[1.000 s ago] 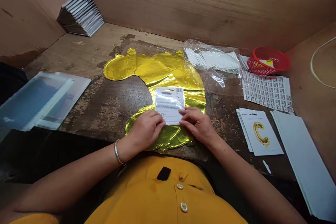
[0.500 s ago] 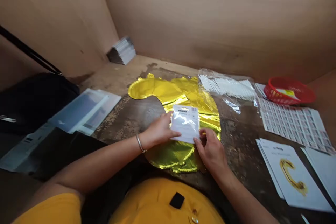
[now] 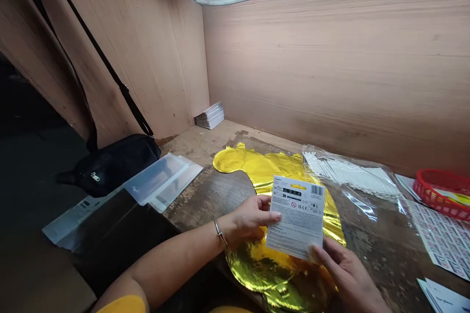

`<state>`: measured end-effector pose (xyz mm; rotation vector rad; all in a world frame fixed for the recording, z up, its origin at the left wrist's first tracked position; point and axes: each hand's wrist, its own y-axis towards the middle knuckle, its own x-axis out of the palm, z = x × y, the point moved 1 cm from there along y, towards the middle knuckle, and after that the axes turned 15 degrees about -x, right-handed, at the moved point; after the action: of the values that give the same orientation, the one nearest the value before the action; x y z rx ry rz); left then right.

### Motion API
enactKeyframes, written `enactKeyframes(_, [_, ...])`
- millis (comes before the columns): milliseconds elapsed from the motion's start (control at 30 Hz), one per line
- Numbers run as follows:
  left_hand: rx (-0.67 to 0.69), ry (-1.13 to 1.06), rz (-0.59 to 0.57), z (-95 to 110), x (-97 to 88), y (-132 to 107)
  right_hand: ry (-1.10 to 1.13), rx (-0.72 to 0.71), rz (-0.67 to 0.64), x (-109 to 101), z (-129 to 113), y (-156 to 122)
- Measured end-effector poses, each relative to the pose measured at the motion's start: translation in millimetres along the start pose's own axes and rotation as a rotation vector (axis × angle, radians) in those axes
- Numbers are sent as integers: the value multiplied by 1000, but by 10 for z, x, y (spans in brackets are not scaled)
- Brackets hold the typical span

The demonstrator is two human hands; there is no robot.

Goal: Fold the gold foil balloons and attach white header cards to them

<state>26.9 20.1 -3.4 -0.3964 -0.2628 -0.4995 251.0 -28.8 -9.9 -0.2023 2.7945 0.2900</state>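
Observation:
A white printed packaging card with a barcode and a hang hole is held up, its text side facing me. My left hand pinches its left edge, thumb in front and fingers behind. My right hand grips the lower right corner, with the thumb on the front. Behind and below the card lie gold foil balloons, flat and curved, spread on the worn wooden table. The card and my hands cover the middle of the foil.
Clear plastic sleeves and a black bag are at the left. A stack of folded cards stands in the back corner. To the right are a clear bag of white strips, a red basket, a sticker sheet and printed cards.
The view has tilted up, bringing in the lamp and more wall. Both hands have raised the card off the foil, closer to me, and its print is now sharp.

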Motion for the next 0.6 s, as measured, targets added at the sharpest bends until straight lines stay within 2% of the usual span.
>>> enactKeyframes(33, [52, 114, 73, 57, -28, -85, 64, 29, -56, 10, -79, 30])
enactKeyframes(67, [121, 286, 195, 102, -50, -176, 90, 43, -68, 36, -157, 71])
enactKeyframes(133, [325, 751, 453, 139, -48, -353, 89, 29, 8, 143, -293, 189])
enactKeyframes(167, [457, 998, 524, 128, -25, -422, 94, 11, 40, 224, -349, 260])
enactKeyframes(233, [712, 1394, 540, 86, 0, -495, 131, -25, 31, 417, -428, 398])
enactKeyframes(300, [842, 1572, 524, 120, -113, -483, 144, -68, -57, 593, -448, 488])
enactKeyframes(367, [808, 1582, 547, 326, -436, -416, 16, -180, -132, 692, -389, 494])
enactKeyframes(400, [784, 1529, 625, 504, -672, -377, -110, -270, -148, 709, -328, 466])
enactKeyframes(433, [784, 1491, 718, 722, -939, -339, -258, -373, -161, 709, -248, 423])
enactKeyframes(467, [734, 1433, 870, 968, -1233, -300, -409, -479, -184, 699, -152, 372])
enactKeyframes(533, [546, 1224, 1210, 1477, -1829, -215, -645, -657, -261, 667, 60, 277])
enactKeyframes(600, [465, 1130, 1356, 1907, -2322, -97, -770, -762, -328, 635, 256, 235])
